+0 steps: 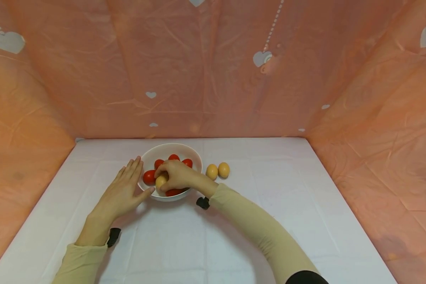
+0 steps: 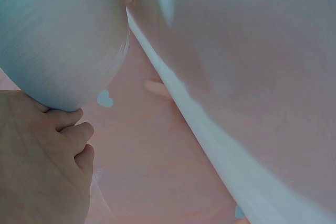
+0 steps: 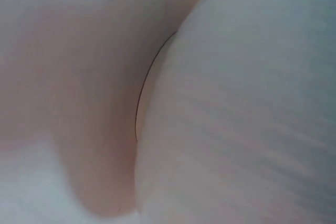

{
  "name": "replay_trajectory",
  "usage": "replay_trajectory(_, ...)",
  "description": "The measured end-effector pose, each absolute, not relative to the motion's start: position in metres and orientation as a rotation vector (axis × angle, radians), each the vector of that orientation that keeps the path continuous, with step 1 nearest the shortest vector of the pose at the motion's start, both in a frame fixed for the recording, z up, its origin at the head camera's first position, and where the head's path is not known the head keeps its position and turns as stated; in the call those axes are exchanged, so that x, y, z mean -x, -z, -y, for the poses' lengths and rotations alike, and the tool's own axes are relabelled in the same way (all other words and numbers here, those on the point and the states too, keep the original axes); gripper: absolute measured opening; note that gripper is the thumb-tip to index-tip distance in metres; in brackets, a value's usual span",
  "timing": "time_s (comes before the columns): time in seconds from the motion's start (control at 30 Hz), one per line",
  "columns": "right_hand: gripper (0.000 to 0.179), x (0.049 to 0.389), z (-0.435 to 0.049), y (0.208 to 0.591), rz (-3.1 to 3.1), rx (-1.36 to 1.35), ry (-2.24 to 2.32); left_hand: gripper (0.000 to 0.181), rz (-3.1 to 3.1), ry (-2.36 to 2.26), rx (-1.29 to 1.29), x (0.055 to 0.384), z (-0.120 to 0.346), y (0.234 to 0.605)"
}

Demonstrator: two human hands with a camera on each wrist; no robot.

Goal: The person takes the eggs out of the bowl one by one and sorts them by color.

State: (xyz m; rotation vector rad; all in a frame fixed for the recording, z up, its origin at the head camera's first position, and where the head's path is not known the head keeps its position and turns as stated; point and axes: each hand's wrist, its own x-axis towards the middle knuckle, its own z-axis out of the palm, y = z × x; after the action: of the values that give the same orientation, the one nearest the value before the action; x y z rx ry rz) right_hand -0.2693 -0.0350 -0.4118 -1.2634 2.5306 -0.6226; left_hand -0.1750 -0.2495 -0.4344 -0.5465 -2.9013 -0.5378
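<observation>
A white bowl (image 1: 152, 198) holds several red tomatoes (image 1: 149, 177). My right hand (image 1: 180, 174) reaches into it from the right, thumb and fingers pinching a yellow, egg-shaped piece (image 1: 161, 182) among the tomatoes. Along the bowl's left side lies my left hand (image 1: 122, 193), fingers extended, its fingertips and thumb at the rim. Seen from the left wrist, the fingers (image 2: 76, 135) touch the outer wall of the bowl (image 2: 63, 35). The bowl's wall (image 3: 236, 103) fills much of the right wrist view, which is blurred and does not show the grasp.
Two more yellow egg-shaped pieces (image 1: 212, 172) lie side by side just right of the bowl. A white cloth (image 1: 269, 177) covers the table. Orange sheeting with pale hearts (image 1: 206, 79) stands along the back and both sides.
</observation>
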Motion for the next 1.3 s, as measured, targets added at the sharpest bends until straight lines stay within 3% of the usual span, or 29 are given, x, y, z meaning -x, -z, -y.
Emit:
replay_trajectory(0.7,0.041,0.260,0.006,0.406,-2.522,1.342,1.096,0.095,2.904,0.549,0.534,0.173,0.249,0.433)
replay_trajectory(1.3,0.045,0.265,-0.068,0.408,-2.540,1.333,1.597,0.095,2.926,0.544,0.502,0.175,0.248,0.435)
